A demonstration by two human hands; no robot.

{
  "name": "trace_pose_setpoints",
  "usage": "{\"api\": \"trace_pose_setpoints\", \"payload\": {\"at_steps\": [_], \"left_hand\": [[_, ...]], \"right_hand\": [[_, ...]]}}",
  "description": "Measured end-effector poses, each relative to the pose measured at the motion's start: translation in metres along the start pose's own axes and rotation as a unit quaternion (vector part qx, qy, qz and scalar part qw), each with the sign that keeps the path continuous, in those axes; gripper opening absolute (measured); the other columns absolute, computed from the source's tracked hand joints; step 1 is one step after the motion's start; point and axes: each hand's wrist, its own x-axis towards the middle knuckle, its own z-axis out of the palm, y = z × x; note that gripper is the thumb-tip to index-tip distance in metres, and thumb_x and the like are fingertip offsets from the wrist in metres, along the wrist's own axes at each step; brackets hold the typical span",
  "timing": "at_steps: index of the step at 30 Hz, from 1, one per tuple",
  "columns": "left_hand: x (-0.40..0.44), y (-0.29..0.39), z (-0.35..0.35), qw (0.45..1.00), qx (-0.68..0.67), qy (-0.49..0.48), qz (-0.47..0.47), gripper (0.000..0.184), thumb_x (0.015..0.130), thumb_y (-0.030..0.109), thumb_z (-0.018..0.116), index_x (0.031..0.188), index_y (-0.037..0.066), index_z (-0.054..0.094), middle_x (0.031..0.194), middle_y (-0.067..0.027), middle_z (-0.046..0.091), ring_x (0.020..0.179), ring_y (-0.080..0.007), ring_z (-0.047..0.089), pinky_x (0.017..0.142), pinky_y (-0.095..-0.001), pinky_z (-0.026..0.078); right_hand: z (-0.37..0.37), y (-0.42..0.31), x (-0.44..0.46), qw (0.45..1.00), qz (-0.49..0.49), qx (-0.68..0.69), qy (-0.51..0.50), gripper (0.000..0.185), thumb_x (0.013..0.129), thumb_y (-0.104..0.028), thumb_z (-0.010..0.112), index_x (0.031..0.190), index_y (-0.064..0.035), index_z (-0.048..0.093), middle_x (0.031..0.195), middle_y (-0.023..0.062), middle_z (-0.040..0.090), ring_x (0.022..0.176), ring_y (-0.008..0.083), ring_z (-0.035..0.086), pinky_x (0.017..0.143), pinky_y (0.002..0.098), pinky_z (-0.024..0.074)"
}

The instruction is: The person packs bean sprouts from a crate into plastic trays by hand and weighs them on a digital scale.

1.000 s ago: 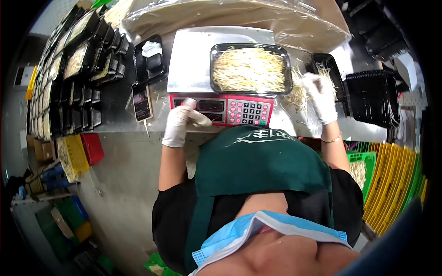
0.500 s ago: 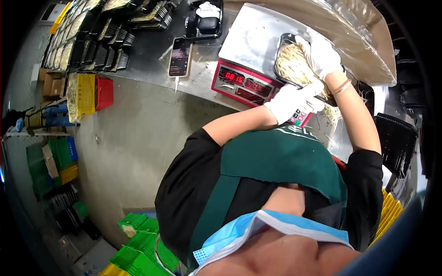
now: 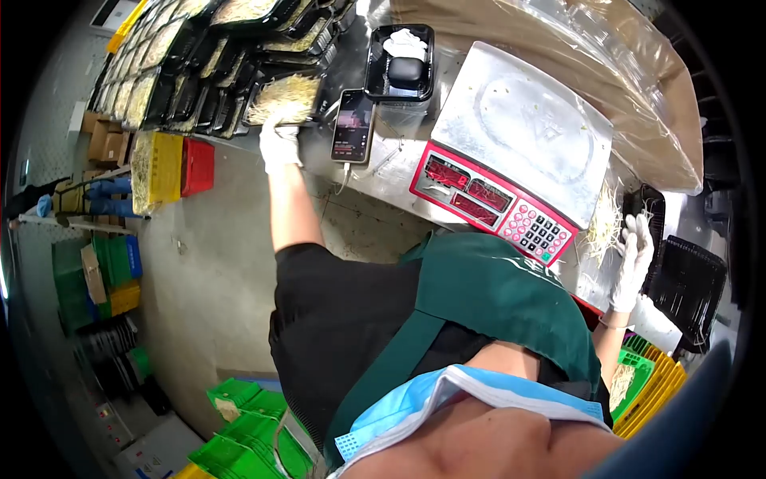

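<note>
My gloved left hand [image 3: 281, 146] grips the near edge of a black plastic tray [image 3: 313, 120] filled with pale bean sprouts [image 3: 285, 99], beside the stacked trays at the upper left. On the far right, my gloved right hand [image 3: 634, 259] holds nothing, its fingers stretched out and apart beside a black tray [image 3: 651, 194]. Between the hands stands a red digital scale [image 3: 495, 191] with a bare metal pan [image 3: 523, 120]. Loose sprouts [image 3: 604, 219] lie between the scale and my right hand.
Filled trays [image 3: 163, 44] are stacked at the upper left. A phone [image 3: 352, 128] with a cable lies near a black tray [image 3: 373, 68] holding a white cloth and a black case. Clear plastic sheeting [image 3: 590, 60] lies behind the scale. Green crates [image 3: 255, 435] stand below.
The sprout tray has left the scale and moved left in my left hand. My right hand has let go of it and moved right and down. The view has shifted slightly.
</note>
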Motion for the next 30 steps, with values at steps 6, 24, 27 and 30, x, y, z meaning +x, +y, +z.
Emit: {"api": "trace_pose_setpoints", "payload": {"at_steps": [6, 24, 27, 30], "left_hand": [[0.036, -0.015, -0.015, 0.965, 0.213, 0.143, -0.057, 0.055, 0.083, 0.041, 0.066, 0.125, 0.009, 0.048, 0.11, -0.0114, 0.056, 0.104, -0.0291, 0.053, 0.091, -0.0473, 0.041], [-0.459, -0.197, 0.21, 0.654, 0.356, -0.641, -0.187, 0.019, 0.086, 0.009, 0.06, 0.1, -0.004, 0.06, 0.081, -0.0097, 0.065, 0.07, -0.014, 0.061, 0.064, -0.0236, 0.05], [-0.532, -0.246, 0.202, 0.512, 0.284, -0.781, -0.219, 0.022, 0.089, 0.01, 0.06, 0.107, -0.002, 0.058, 0.092, -0.0095, 0.064, 0.08, -0.0144, 0.061, 0.074, -0.0263, 0.05], [-0.617, -0.283, 0.213, 0.376, 0.313, -0.864, -0.123, 0.044, 0.082, 0.015, 0.071, 0.119, -0.001, 0.053, 0.11, -0.0114, 0.06, 0.096, -0.0163, 0.059, 0.086, -0.0278, 0.047]], "right_hand": [[-0.005, 0.004, -0.039, 0.997, -0.031, -0.072, 0.02, 0.044, 0.093, -0.011, 0.05, 0.133, 0.0023, 0.039, 0.13, 0.0167, 0.049, 0.119, 0.021, 0.048, 0.103, 0.0338, 0.0349], [-0.134, 0.029, -0.308, 0.979, 0.045, -0.143, 0.141, 0.054, 0.086, -0.041, 0.059, 0.128, -0.0088, 0.05, 0.119, 0.0157, 0.056, 0.11, 0.0321, 0.053, 0.095, 0.0398, 0.0429], [-0.222, 0.061, -0.364, 0.908, 0.252, -0.284, 0.178, 0.057, 0.086, -0.044, 0.058, 0.132, -0.0128, 0.047, 0.124, 0.0155, 0.054, 0.115, 0.0306, 0.051, 0.101, 0.0394, 0.0401], [-0.312, 0.138, -0.401, 0.867, 0.283, -0.302, 0.277, 0.062, 0.083, -0.044, 0.063, 0.13, -0.0077, 0.049, 0.129, 0.0156, 0.053, 0.12, 0.027, 0.05, 0.101, 0.0329, 0.04]]}}
